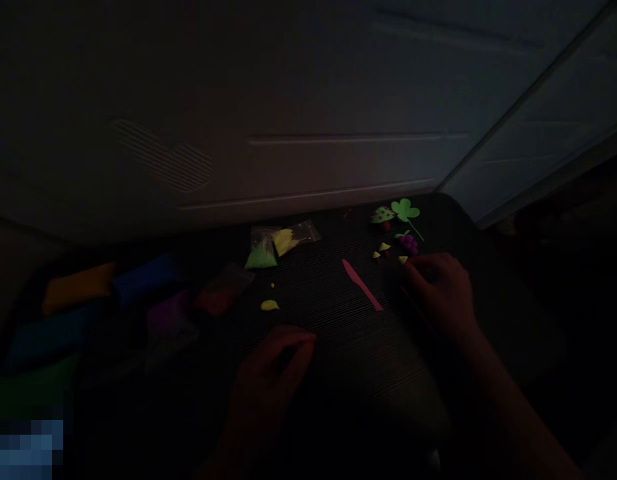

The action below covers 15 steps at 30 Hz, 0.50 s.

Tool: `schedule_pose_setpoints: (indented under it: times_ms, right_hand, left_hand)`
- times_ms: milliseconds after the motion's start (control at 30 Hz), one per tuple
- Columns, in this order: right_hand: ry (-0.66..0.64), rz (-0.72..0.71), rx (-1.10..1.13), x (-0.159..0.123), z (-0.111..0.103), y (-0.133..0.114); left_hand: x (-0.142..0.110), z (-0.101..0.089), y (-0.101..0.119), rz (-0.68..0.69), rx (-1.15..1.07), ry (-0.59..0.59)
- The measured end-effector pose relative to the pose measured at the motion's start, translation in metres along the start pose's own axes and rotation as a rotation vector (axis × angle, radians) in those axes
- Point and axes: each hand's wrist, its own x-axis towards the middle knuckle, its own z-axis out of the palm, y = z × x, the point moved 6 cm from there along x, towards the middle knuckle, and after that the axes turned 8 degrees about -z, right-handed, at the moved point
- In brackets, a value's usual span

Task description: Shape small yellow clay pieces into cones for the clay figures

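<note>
In dim light, my right hand (pixel 441 293) pinches a small clay mushroom (pixel 403 260) with a yellow cap, low over the dark table. Two similar clay mushrooms (pixel 384 248) stand just left of it. Beyond them are purple clay grapes (pixel 409 245), a larger mushroom with a spotted green cap (pixel 383 215) and a green clay clover (pixel 405 211). A thin reddish stick (pixel 417 309) lies beneath my right hand. My left hand (pixel 271 370) has thumb and fingertips pressed together; what they hold, if anything, I cannot make out. A pink plastic knife (pixel 362 285) lies between my hands.
A flattened yellow clay piece (pixel 269 305) and a tiny yellow bit (pixel 273 285) lie ahead of my left hand. Behind are bags of green clay (pixel 261 255) and yellow clay (pixel 284 241). Several coloured clay packs (pixel 79 288) spread leftward. A pale panelled wall (pixel 313 160) borders the table.
</note>
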Motion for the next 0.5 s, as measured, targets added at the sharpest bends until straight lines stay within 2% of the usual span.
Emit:
schedule_pose_setpoints:
  times_ms: [200,500]
  right_hand:
    - [-0.035,0.028,-0.093,0.008,0.016,0.002]
    - [-0.063,0.029,-0.147,0.003,0.018,0.001]
  left_hand:
    - [0.0,-0.005,-0.006,-0.054,0.025,0.028]
    - [-0.002,-0.007,-0.006,-0.033,0.053,0.023]
